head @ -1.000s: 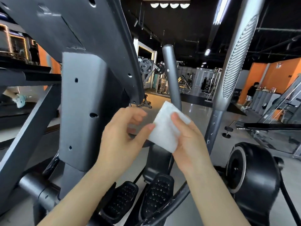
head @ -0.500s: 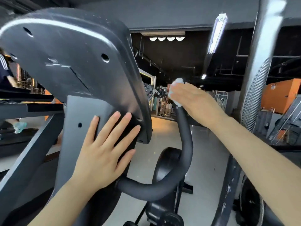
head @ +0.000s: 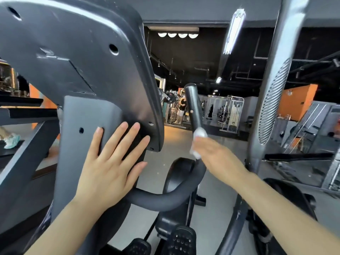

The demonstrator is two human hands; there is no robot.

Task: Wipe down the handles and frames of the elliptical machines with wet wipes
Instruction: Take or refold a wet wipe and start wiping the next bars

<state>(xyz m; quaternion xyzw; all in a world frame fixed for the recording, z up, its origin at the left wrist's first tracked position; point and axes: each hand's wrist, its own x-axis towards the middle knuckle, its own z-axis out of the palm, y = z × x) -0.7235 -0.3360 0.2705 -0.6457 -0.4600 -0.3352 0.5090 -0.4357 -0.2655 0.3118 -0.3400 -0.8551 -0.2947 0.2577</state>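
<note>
Right now the right hand [head: 219,157] is wrapped around the upright part of the black handle [head: 193,107], with a white wet wipe [head: 199,134] bunched between its fingers and the bar. The wipe peeks out above and below the fist, partway up the handle, below the rounded tip and above the bend where the bar curves back toward the machine. The hand is blurred, so how much of the bar the wipe covers cannot be told. The left hand [head: 108,170] lies flat, fingers straight and spread, against the grey post [head: 88,115] just under the big console shell [head: 73,52], holding nothing.

To do this step well, the grip probably wants to be snug enough that the wipe hugs the whole round of the bar, not only the near face. A slight twist of the wrist while sliding should catch the far side. The curved lower stretch [head: 156,199] likely needs a looser hold so the wipe follows the bend without bunching or slipping out. The flat left hand seems a good brace. The ribbed silver arm [head: 272,100] on the right, well apart from the wipe, looks like further work.
</note>
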